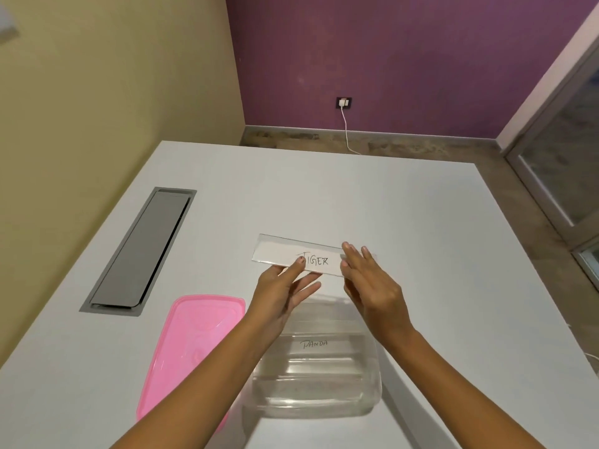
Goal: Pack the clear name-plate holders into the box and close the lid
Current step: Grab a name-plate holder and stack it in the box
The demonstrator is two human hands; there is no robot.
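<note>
A clear name-plate holder (285,254) with a white card reading "TIGER" is held just beyond the box, above the table. My left hand (282,296) pinches its near edge around the middle. My right hand (369,283) grips its right end, fingers over the top. Below them stands the clear plastic box (324,403), open, with another holder (314,345) labelled "PANDA" lying inside. The pink lid (191,345) lies flat on the table to the left of the box, partly behind my left forearm.
The white table (421,222) carries a grey cable hatch (139,251) set into it at the left. Beyond the far edge are a purple wall, a socket with a white cable (344,103), and a glass door at right.
</note>
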